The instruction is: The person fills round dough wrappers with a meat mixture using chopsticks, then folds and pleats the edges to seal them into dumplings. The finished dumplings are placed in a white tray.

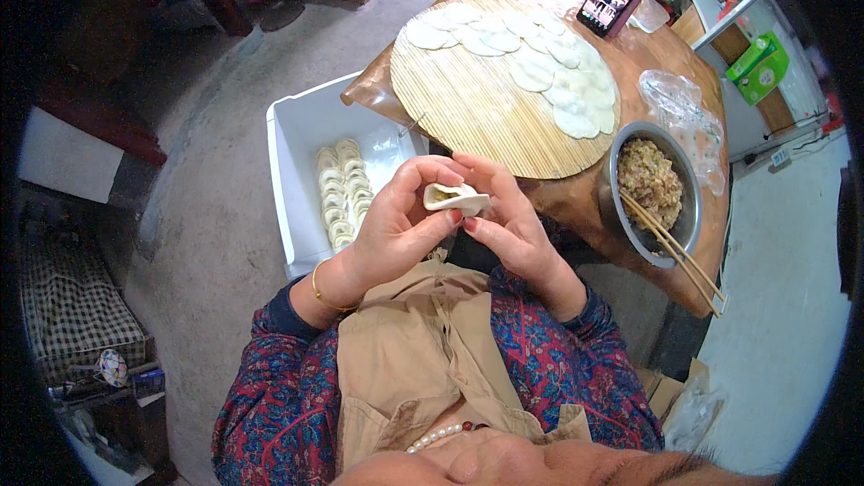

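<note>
Between my two hands is a dumpling (456,200), its white wrapper folded over with filling showing at the open left end. My left hand (412,212) cups it from the left, thumb on the near edge. From the other side my right hand (503,219) pinches the dumpling's right part. Beyond them lies a round slatted mat (466,111), with many overlapping dumpling wrappers (533,71) along its far and right sides. A metal bowl (611,199) to the right contains minced filling (649,179). A pair of wooden chopsticks (671,243) rests in it, sticking out over the rim.
A white plastic bin (283,182) at left holds rows of folded dumplings (334,199). On the brown-covered table (574,206) stand a propped phone (607,1) and a crumpled clear plastic bag (682,108). A green package (757,67) is at the far right.
</note>
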Tool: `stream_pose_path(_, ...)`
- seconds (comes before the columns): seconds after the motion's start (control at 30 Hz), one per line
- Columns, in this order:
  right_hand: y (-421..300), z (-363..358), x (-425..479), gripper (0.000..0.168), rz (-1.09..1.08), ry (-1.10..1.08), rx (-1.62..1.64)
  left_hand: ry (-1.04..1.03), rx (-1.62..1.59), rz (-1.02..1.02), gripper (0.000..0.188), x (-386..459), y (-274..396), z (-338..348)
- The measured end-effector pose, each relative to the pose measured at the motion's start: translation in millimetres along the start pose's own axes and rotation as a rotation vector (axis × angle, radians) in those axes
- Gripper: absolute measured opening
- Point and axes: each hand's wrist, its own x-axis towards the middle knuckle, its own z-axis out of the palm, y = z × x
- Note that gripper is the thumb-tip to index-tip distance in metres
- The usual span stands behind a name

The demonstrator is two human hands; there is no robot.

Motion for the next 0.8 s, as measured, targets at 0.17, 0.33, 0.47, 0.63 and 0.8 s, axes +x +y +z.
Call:
stream_pose_path(0.17, 18, 0, -2, 0.051, -0.049, 0.083, -0.075, 0.065, 0.148, 0.043, 0.034, 4, 7, 2)
stream_pose_path(0.33, 20, 1, -3, 0.045, -0.069, 0.189, -0.069, 0.202, 0.091, 0.147, 0.034, -1, -9, 3)
stream_pose_path(0.47, 19, 3, -2, 0.044, -0.102, 0.211, -0.152, 0.200, 0.179, 0.172, 0.030, 1, -19, 2)
stream_pose_path(0.63, 19, 5, -4, 0.042, -0.118, 0.237, -0.222, 0.239, 0.332, 0.254, 0.024, 1, -18, 5)
stream_pose_path(0.8, 19, 4, -5, 0.040, -0.137, 0.239, -0.319, 0.253, 0.410, 0.249, 0.018, 1, -14, 4)
